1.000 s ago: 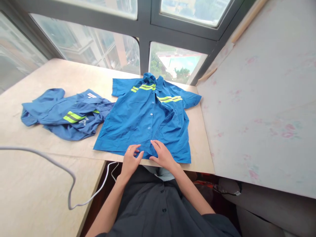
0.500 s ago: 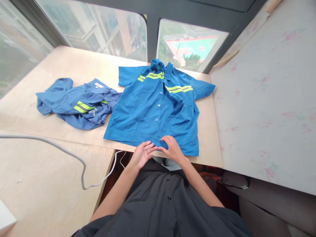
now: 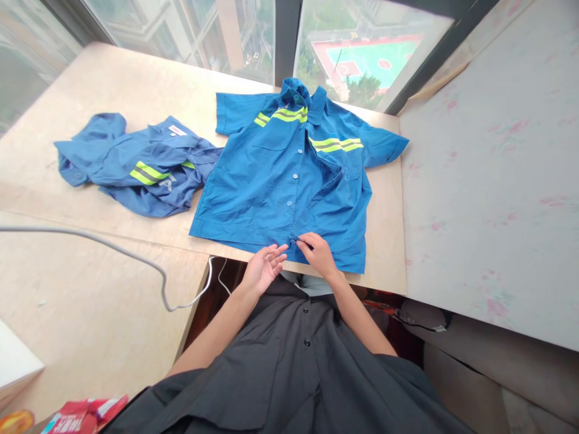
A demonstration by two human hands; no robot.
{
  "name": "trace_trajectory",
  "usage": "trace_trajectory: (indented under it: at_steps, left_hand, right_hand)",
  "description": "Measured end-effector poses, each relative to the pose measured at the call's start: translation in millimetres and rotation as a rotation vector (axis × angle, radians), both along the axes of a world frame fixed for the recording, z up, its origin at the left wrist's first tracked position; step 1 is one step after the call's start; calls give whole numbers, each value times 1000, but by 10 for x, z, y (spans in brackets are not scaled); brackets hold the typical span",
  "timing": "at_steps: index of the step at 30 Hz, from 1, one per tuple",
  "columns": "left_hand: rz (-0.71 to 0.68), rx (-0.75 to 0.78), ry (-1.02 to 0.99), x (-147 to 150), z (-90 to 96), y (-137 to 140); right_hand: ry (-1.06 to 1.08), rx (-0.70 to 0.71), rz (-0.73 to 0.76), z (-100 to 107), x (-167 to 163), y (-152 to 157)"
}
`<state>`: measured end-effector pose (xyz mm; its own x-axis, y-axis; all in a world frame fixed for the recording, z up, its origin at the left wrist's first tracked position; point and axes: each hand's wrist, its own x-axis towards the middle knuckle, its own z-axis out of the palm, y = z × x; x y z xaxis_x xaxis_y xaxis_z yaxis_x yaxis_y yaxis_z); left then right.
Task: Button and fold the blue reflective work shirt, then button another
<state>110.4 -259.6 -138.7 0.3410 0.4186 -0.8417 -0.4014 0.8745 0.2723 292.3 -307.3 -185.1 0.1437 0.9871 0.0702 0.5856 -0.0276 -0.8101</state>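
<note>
A blue short-sleeved work shirt with yellow-green and grey stripes lies front up, collar toward the window. Its front is partly parted on the right, and pale buttons run down the middle. At the bottom of the front opening, my right hand pinches the shirt's edge between thumb and fingers, close to a small button. My left hand is palm up just left of it, fingers stretched, with the fingertips by the same edge. Whether they touch the cloth is hard to tell.
A second, crumpled blue shirt lies to the left, against the first one's side. A grey cable crosses the wooden table. A red packet shows at lower left. The window stands behind, and a floral-patterned panel rises on the right.
My view has tipped down, bringing the red packet into sight. My right hand has lifted the shirt's bottom edge a little, and a small button shows at its fingertips.
</note>
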Motion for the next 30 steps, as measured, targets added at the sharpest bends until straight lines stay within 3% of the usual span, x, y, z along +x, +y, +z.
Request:
trace_trajectory:
  at_steps: [7,11,16,19,21,23,27,30]
  left_hand:
    - [94,35,-45,68,-176,131]
    - [-28,85,18,107,-237,214]
    - [-129,295,239,165,-300,179]
    - [-266,448,394,152,-326,104]
    - [-371,524,437,134,-335,70]
    - [-430,567,427,126,-338,62]
    - [-411,643,358,138,-342,94]
    - [-418,699,325,131,-369,107]
  right_hand:
    - [82,-40,-8,2,69,42]
    - [141,-57,-38,-11,68,62]
    - [294,-29,-188,93,107,52]
    - [307,77,-402,244,100,37]
    - [248,206,-466,330,72,35]
    - [164,275,-342,357,34,47]
    - [39,177,88,213,-18,80]
    - [52,127,95,95,-21,66]
